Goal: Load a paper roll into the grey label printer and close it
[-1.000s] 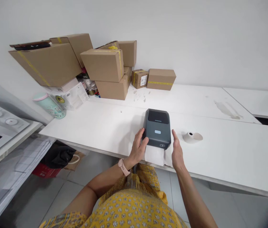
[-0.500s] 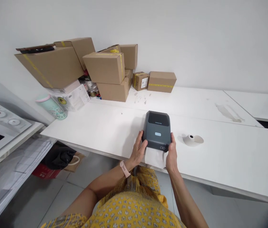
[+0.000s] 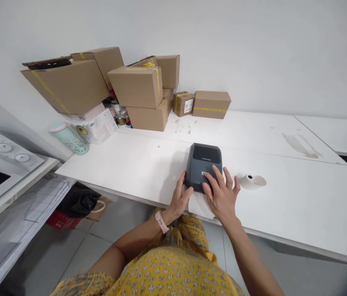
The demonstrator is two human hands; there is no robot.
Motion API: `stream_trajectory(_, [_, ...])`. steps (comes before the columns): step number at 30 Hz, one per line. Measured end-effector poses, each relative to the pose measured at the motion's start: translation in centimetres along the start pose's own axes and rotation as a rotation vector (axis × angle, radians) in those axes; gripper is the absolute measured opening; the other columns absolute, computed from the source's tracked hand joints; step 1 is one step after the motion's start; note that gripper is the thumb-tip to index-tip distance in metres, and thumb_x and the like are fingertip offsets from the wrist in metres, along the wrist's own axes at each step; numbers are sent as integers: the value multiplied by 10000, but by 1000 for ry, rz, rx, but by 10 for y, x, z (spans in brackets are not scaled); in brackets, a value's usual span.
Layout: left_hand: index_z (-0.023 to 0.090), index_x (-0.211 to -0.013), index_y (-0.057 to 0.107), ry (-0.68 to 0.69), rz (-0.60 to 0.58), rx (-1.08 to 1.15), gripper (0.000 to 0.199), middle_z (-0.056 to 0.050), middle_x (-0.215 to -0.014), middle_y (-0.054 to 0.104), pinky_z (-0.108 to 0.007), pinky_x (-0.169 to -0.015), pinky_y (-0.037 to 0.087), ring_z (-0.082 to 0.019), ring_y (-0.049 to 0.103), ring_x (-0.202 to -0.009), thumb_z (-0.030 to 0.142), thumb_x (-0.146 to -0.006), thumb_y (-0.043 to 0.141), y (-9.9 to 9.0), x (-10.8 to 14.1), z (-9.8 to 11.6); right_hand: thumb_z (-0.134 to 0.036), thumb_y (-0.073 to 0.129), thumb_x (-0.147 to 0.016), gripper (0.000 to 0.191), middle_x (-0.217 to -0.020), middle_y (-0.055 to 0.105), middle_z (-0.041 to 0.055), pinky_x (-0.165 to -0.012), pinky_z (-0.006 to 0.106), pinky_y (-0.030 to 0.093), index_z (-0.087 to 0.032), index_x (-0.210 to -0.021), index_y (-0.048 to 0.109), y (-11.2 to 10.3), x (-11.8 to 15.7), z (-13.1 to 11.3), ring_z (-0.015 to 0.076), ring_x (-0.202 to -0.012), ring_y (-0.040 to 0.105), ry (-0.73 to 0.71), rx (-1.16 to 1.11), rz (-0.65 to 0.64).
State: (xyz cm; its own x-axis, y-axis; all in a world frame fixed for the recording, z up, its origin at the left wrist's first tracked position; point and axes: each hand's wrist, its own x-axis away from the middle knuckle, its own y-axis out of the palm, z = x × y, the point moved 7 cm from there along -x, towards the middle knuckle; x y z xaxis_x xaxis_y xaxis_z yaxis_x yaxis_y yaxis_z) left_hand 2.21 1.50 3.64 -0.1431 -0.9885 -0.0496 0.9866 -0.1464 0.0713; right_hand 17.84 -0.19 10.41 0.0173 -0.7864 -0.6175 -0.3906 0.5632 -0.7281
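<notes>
A dark grey label printer (image 3: pixel 196 179) stands on the white table, its black window facing up toward the wall. My left hand (image 3: pixel 180 198) grips its left front corner, fingers along the side and thumb at the front. Over the printer's right front part, my right hand (image 3: pixel 223 196) is spread open. One of its fingers touches or hovers just over the light button (image 3: pixel 203 173) on the lid; which of the two I cannot tell. White paper (image 3: pixel 200 204) extends from the printer's front toward the table edge, partly covered by the right hand. A white paper roll (image 3: pixel 251 181) lies just right of that hand.
Brown cardboard boxes (image 3: pixel 136 88) are stacked at the back left, and two smaller ones (image 3: pixel 212 105) stand by the wall. A mint tumbler (image 3: pixel 70 137) is near the table's left end. At far left sits a white microwave (image 3: pixel 19 160). The table's front edge runs close to my body.
My right hand has left the printer's right side and moved up over its top, fingers spread, at the button. The left hand keeps its hold. The view has shifted slightly.
</notes>
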Motion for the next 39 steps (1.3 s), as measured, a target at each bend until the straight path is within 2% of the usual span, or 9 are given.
stream_trajectory(5, [258,-1535,240,12,-13,-34,747,-71,-1620,220,-434,-1228,200,-262,225,-1488,432,-899,592,1,2,-2,-408,497,-947,360,-1536,415,22,-1170,589,159,-343,-1288,588,2,9,12,301,-1469,252,51,-171,-12])
stream_trajectory(8, [264,-1536,242,41,-24,-102,737,-62,-1626,202,-435,-1242,156,-254,181,-1502,447,-907,580,-1,3,2,-462,420,-967,529,-1612,262,54,-1163,574,237,-327,-1476,375,13,26,32,282,-1485,222,229,-462,-6])
stream_trajectory(12, [285,-1532,259,54,-18,-141,668,-37,-1633,171,-415,-1252,131,-236,129,-1514,472,-942,509,-2,5,6,-521,318,-984,634,-1638,184,53,-1205,554,160,-301,-1560,170,32,42,46,254,-1504,170,460,-701,-34])
stream_trajectory(19, [283,-1519,301,70,30,-108,654,-31,-1635,158,-413,-1246,172,-245,106,-1516,544,-943,465,0,0,14,-553,304,-975,631,-1633,207,31,-1206,557,152,-314,-1552,209,22,29,41,272,-1499,185,446,-739,-25])
stream_trajectory(23, [294,-1496,355,154,0,-75,612,-2,-1623,212,-394,-1237,206,-246,147,-1510,556,-949,439,0,-23,43,-522,311,-977,611,-1597,289,74,-1179,564,221,-290,-1540,250,-5,-15,34,291,-1462,271,249,-598,62])
stream_trajectory(27, [262,-1430,456,244,26,-55,532,-42,-1537,408,-404,-1199,278,-245,341,-1441,515,-964,423,-5,-55,66,-491,361,-964,594,-1557,343,119,-1123,550,321,-252,-1507,321,-32,-81,24,311,-1402,370,31,-431,207])
stream_trajectory(32, [204,-1293,555,109,127,-240,442,-128,-1333,573,-396,-968,468,-256,548,-1200,343,-874,578,-15,-81,39,-496,325,-976,544,-1431,488,130,-1015,495,432,-250,-1459,370,-35,-161,36,272,-1211,553,79,-336,329])
stream_trajectory(35, [161,-1240,579,-2,143,-386,439,-135,-1174,619,-372,-883,480,-231,599,-1001,312,-829,602,-17,-89,19,-553,303,-972,560,-1327,577,126,-1009,513,418,-247,-1428,409,-24,-203,55,283,-1200,547,183,-323,278])
stream_trajectory(39, [178,-1270,553,-49,75,-563,517,-99,-1076,631,-329,-805,472,-215,612,-886,406,-810,617,-14,-102,13,-592,315,-962,624,-1334,549,158,-1006,543,406,-207,-1450,370,-21,-227,68,301,-1208,530,184,-365,241])
